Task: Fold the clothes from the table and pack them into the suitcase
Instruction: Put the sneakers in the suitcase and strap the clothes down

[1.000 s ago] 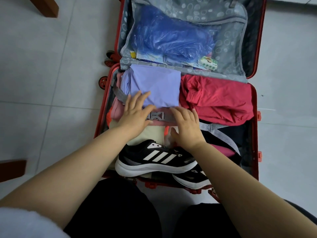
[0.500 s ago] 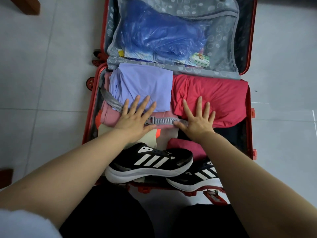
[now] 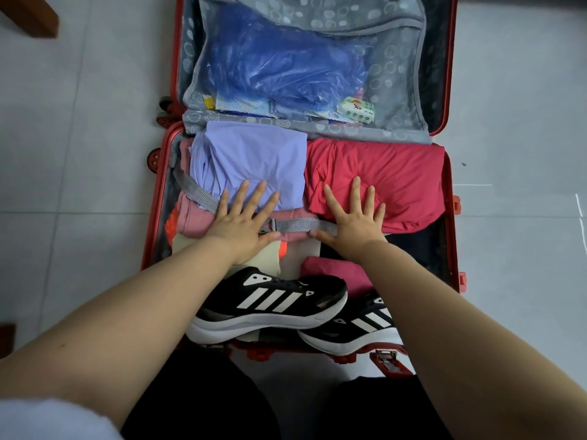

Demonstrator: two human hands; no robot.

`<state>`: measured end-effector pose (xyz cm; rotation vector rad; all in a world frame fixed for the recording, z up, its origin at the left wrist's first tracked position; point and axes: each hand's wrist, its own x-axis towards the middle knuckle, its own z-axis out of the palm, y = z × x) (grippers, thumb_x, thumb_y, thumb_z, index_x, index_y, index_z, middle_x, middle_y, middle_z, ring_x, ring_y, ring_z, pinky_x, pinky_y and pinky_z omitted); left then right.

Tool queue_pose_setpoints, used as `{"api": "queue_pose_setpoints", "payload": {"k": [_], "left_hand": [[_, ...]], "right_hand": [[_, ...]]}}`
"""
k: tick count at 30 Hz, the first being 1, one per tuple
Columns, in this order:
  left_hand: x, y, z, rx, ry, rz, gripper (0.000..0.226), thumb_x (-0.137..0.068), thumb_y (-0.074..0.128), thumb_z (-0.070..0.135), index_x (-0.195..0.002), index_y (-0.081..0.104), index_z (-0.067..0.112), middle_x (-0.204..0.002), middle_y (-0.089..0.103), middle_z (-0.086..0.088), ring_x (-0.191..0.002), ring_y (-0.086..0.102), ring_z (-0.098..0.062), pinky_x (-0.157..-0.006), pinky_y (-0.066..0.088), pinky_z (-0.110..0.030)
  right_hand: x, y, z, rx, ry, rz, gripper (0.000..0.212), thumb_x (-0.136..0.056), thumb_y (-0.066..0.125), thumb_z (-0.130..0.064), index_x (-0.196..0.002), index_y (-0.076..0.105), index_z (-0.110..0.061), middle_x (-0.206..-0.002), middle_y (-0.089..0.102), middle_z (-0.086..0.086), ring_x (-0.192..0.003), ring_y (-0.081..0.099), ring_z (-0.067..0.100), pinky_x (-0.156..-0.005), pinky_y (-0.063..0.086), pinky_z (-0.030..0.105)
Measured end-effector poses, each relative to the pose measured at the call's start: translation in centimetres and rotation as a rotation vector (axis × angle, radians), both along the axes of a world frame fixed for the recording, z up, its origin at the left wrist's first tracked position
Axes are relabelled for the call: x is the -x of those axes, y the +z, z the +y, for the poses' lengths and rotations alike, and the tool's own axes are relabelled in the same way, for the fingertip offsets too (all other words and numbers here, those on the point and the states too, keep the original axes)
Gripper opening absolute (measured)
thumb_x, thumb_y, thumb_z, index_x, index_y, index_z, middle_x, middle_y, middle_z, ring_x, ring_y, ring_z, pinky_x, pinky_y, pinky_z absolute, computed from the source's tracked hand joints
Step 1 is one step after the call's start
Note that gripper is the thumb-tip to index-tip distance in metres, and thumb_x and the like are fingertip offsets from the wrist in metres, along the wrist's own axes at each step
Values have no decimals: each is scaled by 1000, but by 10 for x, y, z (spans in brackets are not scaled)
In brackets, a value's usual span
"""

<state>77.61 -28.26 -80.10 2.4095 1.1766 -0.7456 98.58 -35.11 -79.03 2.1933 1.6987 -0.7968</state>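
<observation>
Head view looks straight down on the red suitcase [image 3: 151, 217], which lies open on the tiled floor [image 3: 79, 138] in front of my knees. Its lid [image 3: 440, 74] is folded away from me, and a blue plastic bag [image 3: 279, 68] sits behind the lid's mesh pocket.

In the near half the clothes are already folded and packed. A red garment [image 3: 390, 179] fills the far right. A lavender garment [image 3: 251, 157] lies beside it on the left, touching it along one edge. A pink garment [image 3: 193, 219] shows from under the lavender one. Closer to me, a black shoe [image 3: 270, 300] shows its striped side, and a second shoe [image 3: 359, 325] sits at the near rim. A grey strap [image 3: 298, 224] runs from the left wall to the middle.

My hands are flat and grasp nothing, with the fingers [image 3: 255, 198] straight and spread. My left hand [image 3: 241, 223] rests across the pink and lavender garments, over the strap's buckle [image 3: 265, 230]. My right hand [image 3: 355, 217] presses the near edge of the red garment, its thumb touching the strap.

I judge this to be the pressing-down step, flattening the pile under the strap. Next the strap probably needs cinching and the shoes tucking inside the rim before the lid can close. No bench is in view, so I cannot tell whether more clothes wait.
</observation>
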Motion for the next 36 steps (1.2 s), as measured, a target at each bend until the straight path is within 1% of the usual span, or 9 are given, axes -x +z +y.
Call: {"api": "queue_pose_setpoints", "payload": {"k": [4,11,14,20,23,25,28,31,36], "left_hand": [[0,-2,-1,-15,6,2,70,-92,14,65,-130,-36,36,-138,-45,7,-134,-38,-23,-105,-26,-47],[-5,9,-3,-11,26,58,70,-94,18,61,-137,-29,34,-151,-32,3,-140,-29,-24,-111,-17,-49],[-10,39,-13,47,57,138,66,-97,20,56,-147,-16,32,-155,-24,0,-144,-17,-25,-112,-12,-51],[6,160,-67,100,129,62,64,-100,29,41,-148,-13,33,-158,-12,0,-145,-7,-25,-114,-10,-47],[17,234,-84,117,231,9,65,-99,33,40,-149,-9,32,-159,-1,3,-145,4,-23,-116,-1,-47],[24,283,-89,167,344,-59,68,-97,39,37,-150,-3,32,-157,13,0,-141,20,-27,-117,11,-46],[30,363,-94,260,514,-240,62,-95,48,28,-149,19,27,-137,48,-12,-116,50,-31,-100,40,-39],[28,443,-99,331,657,-443,37,-96,46,14,-133,45,15,-122,57,-4,-103,58,-24,-76,46,-20],[-9,529,-93,305,682,-524,29,-98,42,16,-126,50,19,-104,61,2,-98,59,-22,-85,45,-32]], "right_hand": [[7,1,-5,-87,-23,-7,85,-87,43,-65,-146,-14,-43,-153,-29,12,-140,-19,45,-110,-2,63],[1,12,-5,42,-3,76,79,-89,46,-61,-147,-5,-44,-154,-27,10,-140,-18,44,-112,2,60],[6,47,-15,25,-147,202,79,-92,54,-38,-148,-2,-44,-157,-17,10,-143,-10,40,-115,5,54],[13,177,-53,93,-236,314,85,-89,57,-18,-150,2,-37,-158,4,11,-144,7,34,-116,16,48],[10,255,-60,82,-277,355,83,-88,57,-13,-151,6,-30,-156,14,10,-141,15,33,-114,20,44],[10,310,-62,74,-304,391,79,-87,56,-11,-151,11,-26,-153,21,12,-138,20,33,-111,24,43],[12,391,-65,72,-327,422,75,-87,54,-9,-149,17,-26,-149,27,12,-134,29,33,-106,31,43],[9,460,-73,58,-289,416,71,-87,53,-10,-148,20,-23,-145,33,12,-128,38,34,-102,38,42],[-16,538,-82,43,-257,442,67,-87,59,-13,-145,27,-19,-140,37,11,-127,39,31,-99,38,36]]}}
